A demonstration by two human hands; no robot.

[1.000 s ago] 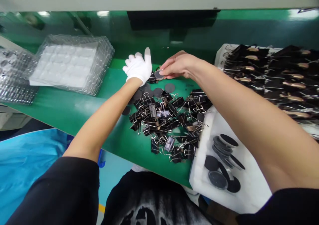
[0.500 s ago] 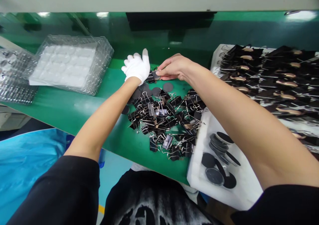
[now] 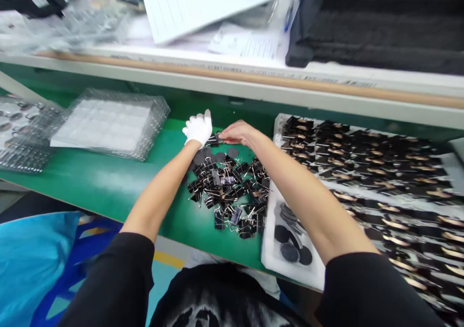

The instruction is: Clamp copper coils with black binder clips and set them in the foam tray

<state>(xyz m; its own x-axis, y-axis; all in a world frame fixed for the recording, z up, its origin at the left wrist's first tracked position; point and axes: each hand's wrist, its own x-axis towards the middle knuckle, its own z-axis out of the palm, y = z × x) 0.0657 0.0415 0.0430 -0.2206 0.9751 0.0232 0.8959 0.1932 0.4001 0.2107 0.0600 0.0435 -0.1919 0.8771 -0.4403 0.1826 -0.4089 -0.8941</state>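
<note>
My left hand (image 3: 198, 128), in a white glove, lies at the far side of the green table with its fingers spread. Beside its edge is a black binder clip (image 3: 213, 141), partly hidden by the hand. My bare right hand (image 3: 238, 133) pinches a dark grey disc (image 3: 219, 136) between thumb and fingers, right at that clip. Whether disc and clip are joined is too small to tell. Several flat dark discs (image 3: 232, 152) lie just in front of my hands. Closer to me spreads a heap of black binder clips (image 3: 226, 187) with wire handles.
On the right, a white foam tray (image 3: 270, 249) carries loose dark discs (image 3: 290, 252) and rows of clipped parts (image 3: 348, 153). Clear plastic trays (image 3: 105, 124) are stacked at the left. A shelf edge (image 3: 232, 78) crosses above my hands, with papers (image 3: 203, 8) on it.
My view has tilted upward, bringing the shelf and more of the clipped rows into sight. Both hands stay at the same spot by the clip, the right still pinching the disc.
</note>
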